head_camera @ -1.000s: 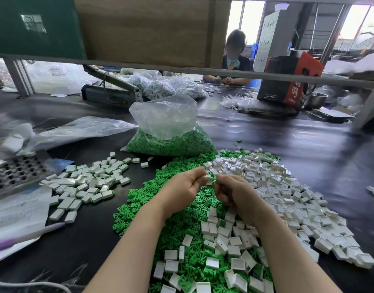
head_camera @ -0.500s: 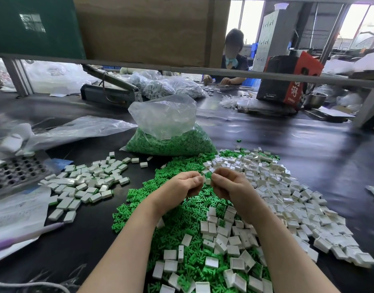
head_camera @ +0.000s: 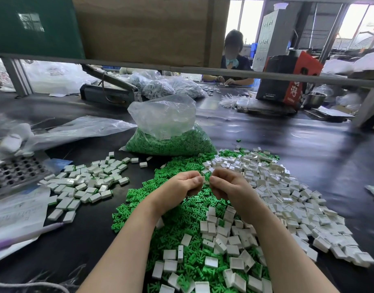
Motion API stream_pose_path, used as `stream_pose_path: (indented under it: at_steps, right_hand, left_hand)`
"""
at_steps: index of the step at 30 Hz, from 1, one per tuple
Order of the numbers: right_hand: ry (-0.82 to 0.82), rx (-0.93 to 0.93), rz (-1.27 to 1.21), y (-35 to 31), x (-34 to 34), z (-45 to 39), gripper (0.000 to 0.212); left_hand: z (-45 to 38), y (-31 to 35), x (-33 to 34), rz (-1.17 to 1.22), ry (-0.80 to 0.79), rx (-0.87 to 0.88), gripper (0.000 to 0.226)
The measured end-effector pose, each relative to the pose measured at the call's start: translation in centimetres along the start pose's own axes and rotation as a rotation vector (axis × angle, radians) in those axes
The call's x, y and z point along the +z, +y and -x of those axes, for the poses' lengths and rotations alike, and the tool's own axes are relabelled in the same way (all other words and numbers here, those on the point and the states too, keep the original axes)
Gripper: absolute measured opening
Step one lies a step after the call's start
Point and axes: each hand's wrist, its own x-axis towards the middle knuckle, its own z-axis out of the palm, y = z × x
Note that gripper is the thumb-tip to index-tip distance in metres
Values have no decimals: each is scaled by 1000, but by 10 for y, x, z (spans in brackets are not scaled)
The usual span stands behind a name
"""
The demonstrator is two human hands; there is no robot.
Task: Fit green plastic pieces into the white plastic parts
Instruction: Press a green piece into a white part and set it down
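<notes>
A small white part (head_camera: 205,180) sat pinched between the fingertips of the left hand (head_camera: 183,186) and right hand (head_camera: 228,187), raised above the green pieces (head_camera: 177,218) heaped on the dark desk (head_camera: 308,149). Whether a green piece was already seated was hidden. Judged mid-fitting; next came pressing it home, then dropping it onto the assembled pile (head_camera: 86,180) at left.

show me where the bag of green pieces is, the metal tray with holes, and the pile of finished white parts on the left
bag of green pieces (head_camera: 169,142): head view, on its green-filled lower part.
metal tray with holes (head_camera: 15,173): head view, on its perforated top.
pile of finished white parts (head_camera: 86,180): head view, middle of the pile.
</notes>
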Motion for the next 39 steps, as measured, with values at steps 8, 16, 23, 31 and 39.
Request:
stream_pose_path:
  at_steps: [8, 16, 23, 31, 39]
  right_hand:
    - [-52, 76, 54, 3, 2, -1, 26]
    - [-84, 73, 56, 3, 3, -1, 31]
    - [-161, 84, 32, 6, -2, 0, 21]
    - [-219, 77, 5, 4, -6, 3, 48]
    - [-278, 89, 9, 4, -9, 4, 33]
  left_hand:
    - [-1, -2, 1, 65, 18, -44, 23]
    - [0, 2, 4, 50, 12, -39, 24]
    - [3, 2, 6, -4, -48, -48, 24]
    - [3, 2, 6, 69, -111, -45, 37]
    - [3, -2, 1, 104, -150, -85, 18]
